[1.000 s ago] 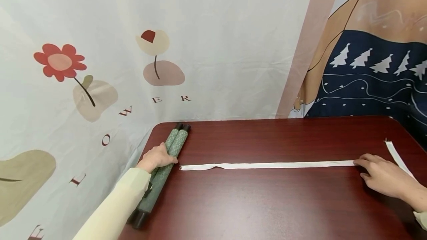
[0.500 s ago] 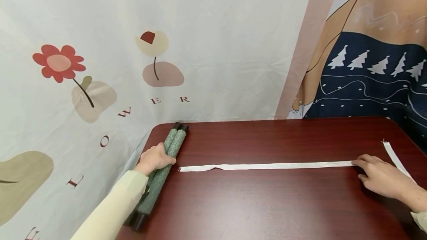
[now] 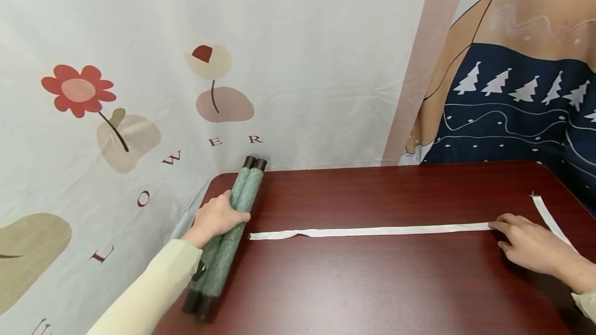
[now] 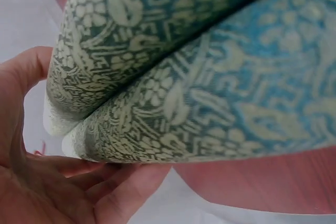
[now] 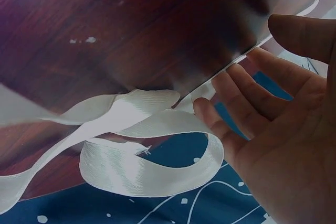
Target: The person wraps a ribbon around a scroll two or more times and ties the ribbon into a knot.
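A scroll (image 3: 226, 260), rolled from both ends into two parallel green rolls with dark end knobs, lies slanted at the table's left side. My left hand (image 3: 215, 218) grips it around the middle, thumb on the near roll's right side. Close up in the left wrist view, the scroll (image 4: 157, 103) shows a leaf-and-flower brocade. A long white ribbon (image 3: 372, 231) stretches across the table from near the scroll. My right hand (image 3: 533, 247) rests its fingertips on the ribbon's right part, its fingers (image 5: 262, 95) loosely extended. Past this hand, the ribbon (image 5: 105, 169) loops and folds back.
The dark red wooden table (image 3: 349, 283) has rounded far corners. Behind it hangs a white curtain (image 3: 316, 66) printed with flowers and letters. At the right, its print (image 3: 512, 102) shows a brown and navy figure with white trees.
My left hand has raised the scroll; its far end now stands higher against the curtain, and it has shifted slightly right. The right hand and the ribbon stay in place on the table.
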{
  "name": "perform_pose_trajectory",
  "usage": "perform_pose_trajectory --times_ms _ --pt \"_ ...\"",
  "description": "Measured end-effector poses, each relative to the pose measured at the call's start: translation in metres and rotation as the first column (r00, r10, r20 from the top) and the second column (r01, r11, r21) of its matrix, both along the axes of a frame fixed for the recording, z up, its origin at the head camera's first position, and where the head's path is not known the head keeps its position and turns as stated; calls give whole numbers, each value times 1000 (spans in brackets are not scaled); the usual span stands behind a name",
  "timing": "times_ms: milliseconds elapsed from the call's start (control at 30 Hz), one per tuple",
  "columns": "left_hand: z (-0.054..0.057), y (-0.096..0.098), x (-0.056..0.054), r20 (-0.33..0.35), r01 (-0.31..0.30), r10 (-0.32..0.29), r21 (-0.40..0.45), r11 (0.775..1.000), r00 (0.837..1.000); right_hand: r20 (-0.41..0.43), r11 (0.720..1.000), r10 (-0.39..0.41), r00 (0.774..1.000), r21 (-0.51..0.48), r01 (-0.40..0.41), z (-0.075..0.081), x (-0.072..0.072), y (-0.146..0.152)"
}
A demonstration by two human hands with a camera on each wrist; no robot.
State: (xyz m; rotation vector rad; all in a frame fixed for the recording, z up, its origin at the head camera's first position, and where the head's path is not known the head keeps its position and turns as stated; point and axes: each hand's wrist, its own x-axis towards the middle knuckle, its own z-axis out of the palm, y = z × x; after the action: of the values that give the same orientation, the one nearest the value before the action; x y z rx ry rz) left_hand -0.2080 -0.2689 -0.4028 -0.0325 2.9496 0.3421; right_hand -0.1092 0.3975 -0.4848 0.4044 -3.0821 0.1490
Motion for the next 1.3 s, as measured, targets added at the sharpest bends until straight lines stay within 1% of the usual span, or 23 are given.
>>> perform_pose_trajectory --times_ms 100,233,400,500,600,767,867,933,1067,1167,1300 --pt "5 10 3 -29 -3 4 24 1000 1000 -6 1000 4 1000 0 -4 2 0 -1" --pt "11 27 7 -69 -17 22 72 997 997 -7 1000 4 1000 15 -4 4 0 -2" --pt "14 51 14 -90 -26 39 142 990 995 -4 1000 10 1000 19 -10 5 -2 -3" --pt "15 64 18 -100 -28 45 171 985 994 -5 1000 18 1000 11 -18 5 -4 -3" --pt "15 79 20 -106 -17 38 196 980 994 -6 1000 21 1000 14 -21 4 -4 -4" --pt "12 105 22 -107 -6 33 240 971 994 3 1000 17 1000 15 -17 2 -3 -3" --pt "11 121 22 -101 -10 39 273 962 994 8 1000 8 1000 18 -8 2 -2 -2" --pt "8 131 23 -93 -15 45 300 954 995 11 1000 2 1000 21 -2 2 -2 -2" --pt "3 151 25 -73 -23 54 374 927 996 9 1000 -8 1000 23 8 3 -2 -2" --pt "-1 167 27 -55 -21 49 427 904 997 8 1000 -14 1000 25 14 3 -2 -2" --pt "-5 188 30 -42 -12 36 476 879 998 5 999 -18 1000 36 18 2 -1 -2"
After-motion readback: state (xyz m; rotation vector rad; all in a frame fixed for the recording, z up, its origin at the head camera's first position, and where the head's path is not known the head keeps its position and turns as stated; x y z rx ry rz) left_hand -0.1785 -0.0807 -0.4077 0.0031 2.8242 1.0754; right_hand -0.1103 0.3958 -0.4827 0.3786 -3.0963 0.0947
